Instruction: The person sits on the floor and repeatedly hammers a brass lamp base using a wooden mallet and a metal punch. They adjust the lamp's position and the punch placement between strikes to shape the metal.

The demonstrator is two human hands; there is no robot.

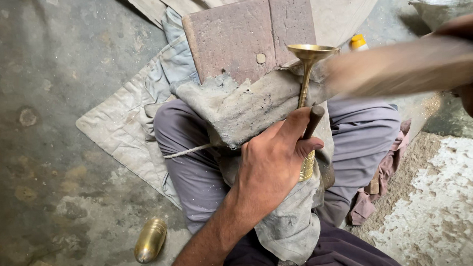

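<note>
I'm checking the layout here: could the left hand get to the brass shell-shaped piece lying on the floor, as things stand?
Probably not right now: the left hand is wrapped around the brass goblet. The brass piece lies uncovered on the floor to the person's left.

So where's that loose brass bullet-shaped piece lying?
In the head view the brass bullet-shaped piece lies on the concrete floor at lower left, beside the person's grey-trousered knee and apart from both hands.
</note>
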